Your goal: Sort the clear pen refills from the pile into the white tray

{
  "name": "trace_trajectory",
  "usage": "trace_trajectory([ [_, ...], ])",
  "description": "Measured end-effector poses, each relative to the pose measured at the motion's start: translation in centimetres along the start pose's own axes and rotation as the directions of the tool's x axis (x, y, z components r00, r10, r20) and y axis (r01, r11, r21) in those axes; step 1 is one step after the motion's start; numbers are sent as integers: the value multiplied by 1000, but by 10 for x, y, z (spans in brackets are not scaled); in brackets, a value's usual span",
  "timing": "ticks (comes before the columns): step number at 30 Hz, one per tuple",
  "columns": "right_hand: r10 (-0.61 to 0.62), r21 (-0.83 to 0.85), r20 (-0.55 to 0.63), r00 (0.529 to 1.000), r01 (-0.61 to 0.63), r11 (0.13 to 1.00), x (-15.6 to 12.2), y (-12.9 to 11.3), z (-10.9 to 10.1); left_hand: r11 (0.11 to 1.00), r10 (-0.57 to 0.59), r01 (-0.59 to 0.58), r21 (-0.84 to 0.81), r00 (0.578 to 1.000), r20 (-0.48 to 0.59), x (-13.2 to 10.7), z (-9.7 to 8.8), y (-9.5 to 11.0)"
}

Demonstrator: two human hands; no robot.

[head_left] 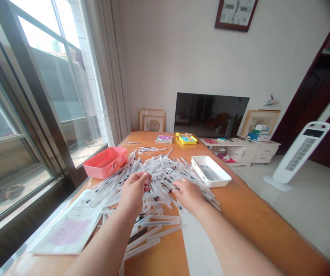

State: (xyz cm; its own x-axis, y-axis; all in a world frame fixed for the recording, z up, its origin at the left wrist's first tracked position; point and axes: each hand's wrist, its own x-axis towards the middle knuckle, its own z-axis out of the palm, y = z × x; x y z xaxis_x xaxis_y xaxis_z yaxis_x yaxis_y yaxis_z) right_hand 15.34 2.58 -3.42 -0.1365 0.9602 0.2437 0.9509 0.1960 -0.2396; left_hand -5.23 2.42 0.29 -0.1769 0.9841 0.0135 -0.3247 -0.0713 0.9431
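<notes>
Pinching one pen tube (150, 184) in the left hand (136, 189): thumb and fingers clamped on it, tube tilted, over the near side of the pile. Right hand (189, 194) is palm down at the pile's right side, fingers curled, tips down among the tubes; can't tell if they're clamped on anything.

Pile of pen tubes (165, 168) covers the middle of the bench (248, 218), spilling toward the left edge and the near edge. Mostly clear or whitish, some with black ends, lying every which way. A few lie loose past the pile toward the far edge, plus a lone pen (132, 142) close to the far left corner.

Containers: pink tub (91, 170) at the left edge, pile right up beside it. White tray (225, 181) near the right edge, just beside the pile, holding a batch of thin grey sticks (208, 172); too small to tell if pens or refills.

Flat on the bench: white sheet with a lilac patch (70, 226) along the left edge, tubes over its right side; white strip (196, 241) running from under the right hand toward the near edge. Colourful book (164, 139) and yellow box (188, 140) sit near the far edge.
</notes>
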Motion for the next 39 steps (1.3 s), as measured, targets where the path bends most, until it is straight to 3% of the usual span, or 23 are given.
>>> trace_trajectory([
  [11,-28,-25,-112,993,26,999,-5,5,-6,995,-30,28,-94,999,-16,0,0,2],
  [17,1,190,-165,986,30,981,-12,3,-16,990,-62,56,-130,997,-44,-1,2,2],
  [25,-68,551,-132,989,131,824,-22,-25,-12,978,-58,52,-202,998,-26,1,2,1],
  [39,-35,692,-95,995,91,716,-25,-37,-12,975,-74,71,-209,997,-8,-9,12,-1],
])
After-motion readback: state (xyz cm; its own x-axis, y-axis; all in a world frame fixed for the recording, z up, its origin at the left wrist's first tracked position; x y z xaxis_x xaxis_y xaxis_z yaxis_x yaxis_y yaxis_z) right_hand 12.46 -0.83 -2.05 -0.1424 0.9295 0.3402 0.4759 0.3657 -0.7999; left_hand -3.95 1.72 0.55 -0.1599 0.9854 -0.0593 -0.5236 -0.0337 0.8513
